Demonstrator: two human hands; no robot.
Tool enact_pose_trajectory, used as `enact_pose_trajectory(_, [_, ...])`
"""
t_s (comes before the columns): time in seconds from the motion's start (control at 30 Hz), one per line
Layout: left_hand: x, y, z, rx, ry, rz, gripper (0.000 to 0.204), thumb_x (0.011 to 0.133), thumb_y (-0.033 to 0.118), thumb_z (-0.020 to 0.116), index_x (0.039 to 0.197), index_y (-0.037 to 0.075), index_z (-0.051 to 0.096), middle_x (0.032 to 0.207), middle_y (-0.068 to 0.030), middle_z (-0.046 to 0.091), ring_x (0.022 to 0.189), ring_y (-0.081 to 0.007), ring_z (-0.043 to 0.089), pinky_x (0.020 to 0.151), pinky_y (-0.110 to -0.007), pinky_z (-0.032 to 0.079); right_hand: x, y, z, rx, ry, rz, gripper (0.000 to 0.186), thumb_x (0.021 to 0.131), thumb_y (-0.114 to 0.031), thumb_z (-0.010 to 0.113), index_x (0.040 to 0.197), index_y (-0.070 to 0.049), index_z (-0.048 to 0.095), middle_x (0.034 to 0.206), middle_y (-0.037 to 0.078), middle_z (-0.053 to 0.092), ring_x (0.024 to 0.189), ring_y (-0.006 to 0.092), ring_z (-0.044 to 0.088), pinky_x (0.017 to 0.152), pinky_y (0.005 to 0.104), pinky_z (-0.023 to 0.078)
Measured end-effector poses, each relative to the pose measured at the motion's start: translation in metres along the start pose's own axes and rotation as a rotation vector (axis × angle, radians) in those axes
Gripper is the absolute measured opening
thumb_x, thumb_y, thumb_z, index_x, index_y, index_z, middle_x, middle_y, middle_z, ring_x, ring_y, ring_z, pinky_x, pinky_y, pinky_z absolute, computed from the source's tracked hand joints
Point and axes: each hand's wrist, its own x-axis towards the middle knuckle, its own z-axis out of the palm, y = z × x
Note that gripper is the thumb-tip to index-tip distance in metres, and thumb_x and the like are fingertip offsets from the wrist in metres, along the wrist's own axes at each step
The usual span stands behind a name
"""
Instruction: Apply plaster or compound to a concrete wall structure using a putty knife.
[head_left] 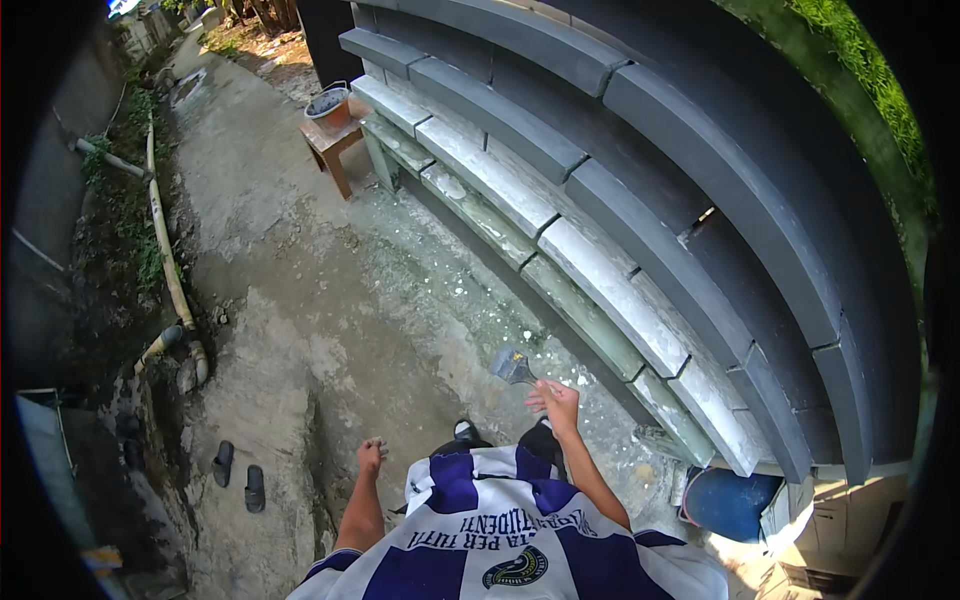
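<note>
In my right hand (556, 402) is a flat, wide-headed tool (512, 366), its head grey with a yellowish patch. I cannot tell whether it is a paintbrush or a scraper. The head points away to the left, over the pale-specked concrete, apart from the wall ledges. My left hand (372, 456) hangs at my left side with its fingers curled, and nothing shows in it. Right of my right hand runs a stepped wall: the upper ledges (655, 225) are grey, a lower ledge (610, 300) is white, and the lowest one (580, 315) is patchy greenish.
An orange bucket (328, 106) stands on a brown stool (335, 150) at the wall's far end. Black slippers (254, 488) lie on the concrete at left, near a pipe (165, 240). A blue drum (733, 505) sits near the wall's close end.
</note>
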Motion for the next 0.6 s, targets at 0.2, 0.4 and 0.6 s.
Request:
enact_pose_trajectory(0.2, [-0.001, -0.021, -0.088, -0.254, 0.25, -0.022, 0.026, 0.089, 0.025, 0.054, 0.109, 0.007, 0.058, 0.099, -0.0071, 0.064, 0.073, -0.0208, 0.063, 0.061, -0.034, 0.051, 0.05, -0.001, 0.104, 0.214, 0.057, 0.042, 0.025, 0.086, -0.026, 0.066, 0.087, -0.002, 0.059, 0.07, 0.012, 0.064, 0.056, 0.0194, 0.064, 0.048, 0.0254, 0.047])
enact_pose_trajectory(0.4, [0.009, -0.029, -0.052, -0.414, 0.296, -0.113, 0.026, 0.087, 0.018, 0.054, 0.109, 0.005, 0.058, 0.099, -0.0105, 0.064, 0.072, -0.0244, 0.063, 0.061, -0.034, 0.053, 0.117, 0.0, 0.167, 0.422, 0.158, 0.217, 0.026, 0.085, -0.034, 0.066, 0.088, -0.011, 0.055, 0.065, 0.008, 0.06, 0.052, 0.0182, 0.061, 0.047, 0.0261, 0.046])
enact_pose_trajectory(0.6, [0.056, 0.0, -0.069, -0.287, 0.494, 0.018, 0.026, 0.085, 0.013, 0.057, 0.108, 0.002, 0.058, 0.092, -0.0095, 0.063, 0.069, -0.0239, 0.062, 0.06, -0.034, 0.053, 0.228, 0.001, 0.29, 0.425, 0.039, 0.288, 0.027, 0.084, -0.03, 0.065, 0.087, -0.005, 0.055, 0.071, 0.012, 0.063, 0.057, 0.0213, 0.063, 0.05, 0.0283, 0.049])
